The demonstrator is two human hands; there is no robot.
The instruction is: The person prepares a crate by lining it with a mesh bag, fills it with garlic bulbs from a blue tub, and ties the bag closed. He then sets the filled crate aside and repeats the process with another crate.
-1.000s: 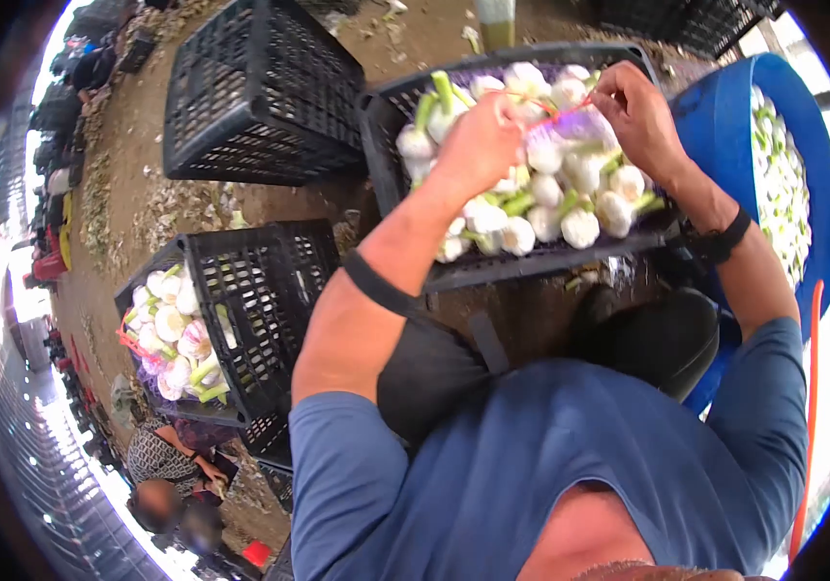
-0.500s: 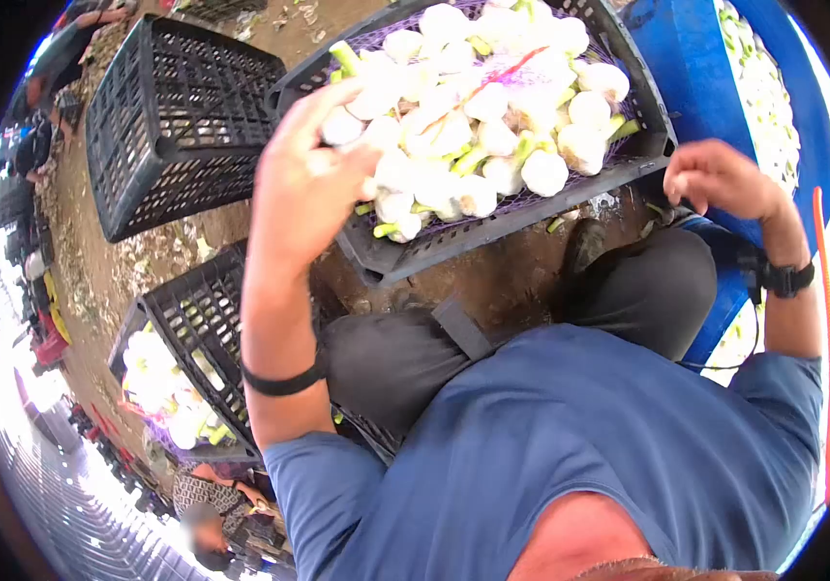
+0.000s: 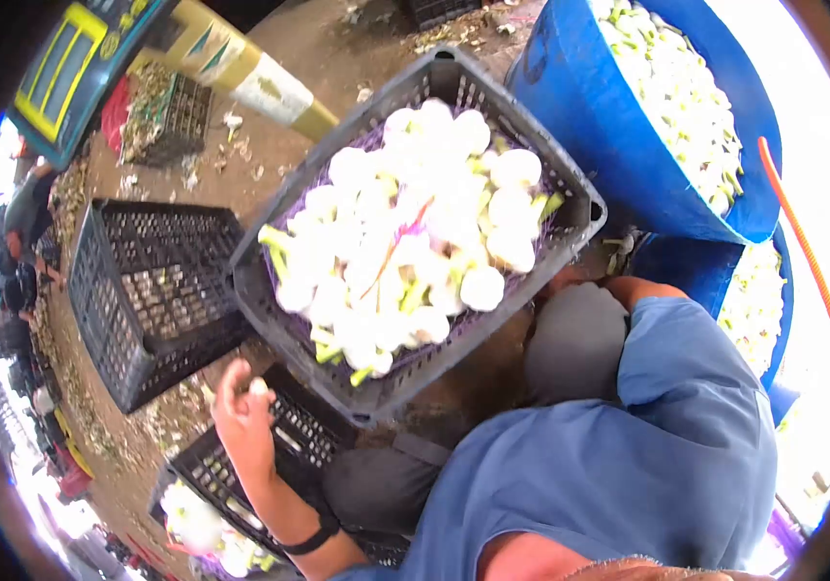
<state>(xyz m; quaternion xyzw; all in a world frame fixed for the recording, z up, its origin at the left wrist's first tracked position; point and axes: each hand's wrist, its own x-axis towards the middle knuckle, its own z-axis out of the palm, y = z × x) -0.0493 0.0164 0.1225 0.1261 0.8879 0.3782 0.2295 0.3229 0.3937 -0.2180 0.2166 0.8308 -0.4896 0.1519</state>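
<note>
A black plastic crate (image 3: 299, 351) heaped with white garlic bulbs (image 3: 415, 232) with green stem stubs stands tilted before my knees. Purple netting lines it, and a red strip lies on top of the bulbs. My left hand (image 3: 243, 418) is raised just off the crate's lower left side, its fingers loosely bent and apart. A small pale spot shows at a fingertip; I cannot make out what it is. My right arm reaches down past my knee. Only a bit of my right hand (image 3: 562, 279) shows under the crate's right rim; its fingers are hidden.
An empty-looking black crate (image 3: 149, 300) lies to the left, another (image 3: 289, 426) below my left hand. Garlic bulbs (image 3: 207, 518) sit at lower left. Blue barrels (image 3: 570, 126) holding garlic pieces stand at right beside an orange hose (image 3: 802, 252). A person (image 3: 28, 218) is far left.
My left hand has left the bulbs and moved down and left, off the crate. My right hand has dropped from beside the barrel to below the crate's rim. The view has turned.
</note>
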